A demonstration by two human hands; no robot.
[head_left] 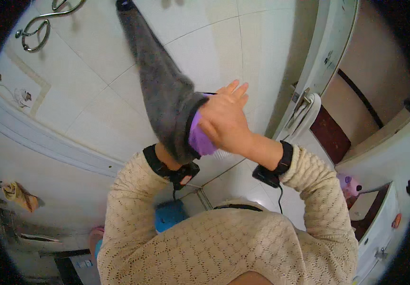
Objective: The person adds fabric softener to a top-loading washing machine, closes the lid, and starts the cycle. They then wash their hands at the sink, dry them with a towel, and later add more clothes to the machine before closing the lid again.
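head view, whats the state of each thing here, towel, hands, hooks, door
grey towel: hanging down the tiled wall from its top end, lower end gathered at the hands
purple cloth: pressed against the towel's lower end
right hand: on the purple cloth, fingers out straight
left hand: hidden behind the towel, grip cannot be told
metal hooks: on the wall, nothing hanging on them
door: ajar

A grey towel (160, 90) hangs in a long strip from its top end high on the white tiled wall, slanting down to the right — soft, fuzzy, widening toward its lower end, which is bunched over a purple cloth (199, 138) — partly hidden.
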